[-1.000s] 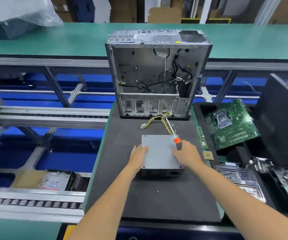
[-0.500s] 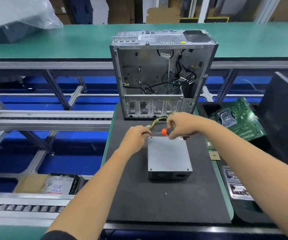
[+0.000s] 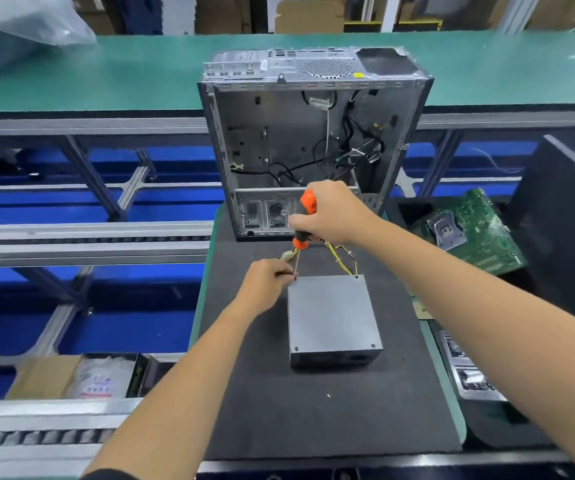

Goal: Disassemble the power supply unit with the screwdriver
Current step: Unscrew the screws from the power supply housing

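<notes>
Bare forearms, no gloves on either of the hands, just a sliver of dark sleeve (image 3: 113, 475) showed near the left elbow.

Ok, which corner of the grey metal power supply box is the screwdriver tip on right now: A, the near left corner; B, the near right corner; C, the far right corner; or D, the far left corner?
D: the orange-and-black-handled screwdriver, gripped by the right hand, runs its shaft down to the far left corner of the grey metal power supply box, where the left hand steadies it.
</notes>
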{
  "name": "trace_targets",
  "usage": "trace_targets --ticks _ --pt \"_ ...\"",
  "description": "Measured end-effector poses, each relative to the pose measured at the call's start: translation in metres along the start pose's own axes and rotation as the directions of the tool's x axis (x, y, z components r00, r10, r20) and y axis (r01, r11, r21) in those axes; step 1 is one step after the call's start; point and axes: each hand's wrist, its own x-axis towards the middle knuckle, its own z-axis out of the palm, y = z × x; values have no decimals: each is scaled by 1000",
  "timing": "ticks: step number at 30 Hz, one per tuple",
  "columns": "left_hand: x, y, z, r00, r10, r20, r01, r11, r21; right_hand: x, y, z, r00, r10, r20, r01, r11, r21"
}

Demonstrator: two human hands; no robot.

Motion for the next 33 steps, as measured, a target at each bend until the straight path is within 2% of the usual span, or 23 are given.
trace_targets --ticks 7,19,22,25,28,30,33 --pt "5 0 7 998 -55 -16 54 998 -12 13 10 -4 1000 -21 2 21 1000 -7" --pt "-4 -3 15 992 -46 -121 44 999 -24 13 18 -4 998 -34 51 32 998 48" --pt "-5 -4 15 991 -48 -125 45 999 -27 18 11 -11 981 -35 190 28 999 41" --pt "-6 -2 14 993 -40 -110 37 999 -31 30 2 -25 918 -12 396 6 1000 15" --pt "-6 -2 12 994 -50 -97 48 999 -22 36 -4 -34 877 13 480 -3 1000 -22" --pt "-4 -2 12 995 -52 -89 51 999 -10 34 -10 -31 884 10 468 3 1000 -27" --pt "-4 -3 11 995 -67 -76 65 997 -29 32 -24 -21 932 15 362 68 974 -216"
